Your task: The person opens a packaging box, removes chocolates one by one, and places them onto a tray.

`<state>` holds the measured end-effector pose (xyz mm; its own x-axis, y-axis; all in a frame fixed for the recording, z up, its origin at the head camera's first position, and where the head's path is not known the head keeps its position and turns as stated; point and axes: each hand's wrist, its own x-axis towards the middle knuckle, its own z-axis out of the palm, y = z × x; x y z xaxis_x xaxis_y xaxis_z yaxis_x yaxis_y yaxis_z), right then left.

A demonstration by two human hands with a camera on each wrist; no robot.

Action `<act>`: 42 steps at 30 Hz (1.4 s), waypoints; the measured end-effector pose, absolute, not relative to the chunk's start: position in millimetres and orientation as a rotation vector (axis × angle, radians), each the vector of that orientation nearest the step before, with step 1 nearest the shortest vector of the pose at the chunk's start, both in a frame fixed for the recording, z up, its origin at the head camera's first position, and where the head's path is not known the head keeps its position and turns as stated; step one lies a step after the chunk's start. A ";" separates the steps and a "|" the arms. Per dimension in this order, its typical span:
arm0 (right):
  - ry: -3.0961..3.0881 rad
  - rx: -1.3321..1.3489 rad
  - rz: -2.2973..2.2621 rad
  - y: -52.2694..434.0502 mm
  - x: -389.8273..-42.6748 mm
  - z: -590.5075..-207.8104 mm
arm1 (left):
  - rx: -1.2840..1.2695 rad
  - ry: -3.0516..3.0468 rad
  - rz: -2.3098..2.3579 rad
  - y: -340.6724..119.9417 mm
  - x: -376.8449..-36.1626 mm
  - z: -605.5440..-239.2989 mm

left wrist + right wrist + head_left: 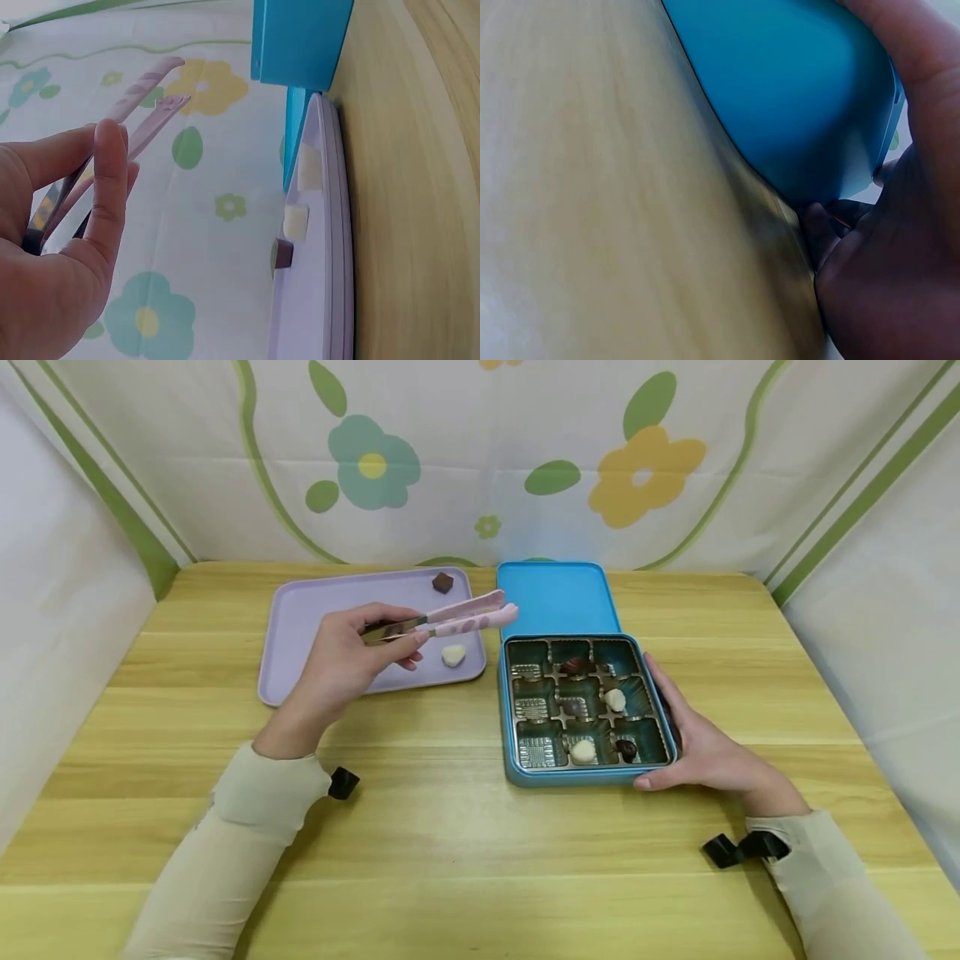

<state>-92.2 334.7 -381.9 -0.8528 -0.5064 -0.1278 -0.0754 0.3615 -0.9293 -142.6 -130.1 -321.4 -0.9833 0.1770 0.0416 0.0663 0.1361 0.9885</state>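
My left hand (347, 652) pinches a pair of tongs (471, 623) with pink tips above the lilac tray (300, 631). The tips stand slightly apart with nothing between them. A dark brown chocolate (442, 582) and a white chocolate (453, 655) lie on that tray; the left wrist view shows a second white chocolate (309, 168). On the right, my right hand (705, 750) grips the right side of a blue tin box (581, 779), thumb at its front corner. Inside, a gold divided insert holds several chocolates, among them a white one (582, 751) and a dark one (626, 749).
The box's blue lid (557, 597) lies opened back behind it. A wooden table (435, 860) carries everything. A flowered cloth (465, 460) hangs along the table's far edge, with white cloth at both sides.
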 end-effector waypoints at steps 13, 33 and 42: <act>2.267 -0.497 -1.477 334.3 -92.8 -381.4 | 0.457 2.392 1.794 -91.8 -148.2 -321.5; 2.306 -0.498 -1.431 332.5 -95.7 -382.7 | 0.692 2.512 1.425 -49.6 -165.1 -311.1; 2.257 -0.489 -1.460 331.2 -92.4 -381.8 | 0.727 2.586 1.173 -27.0 -168.0 -298.8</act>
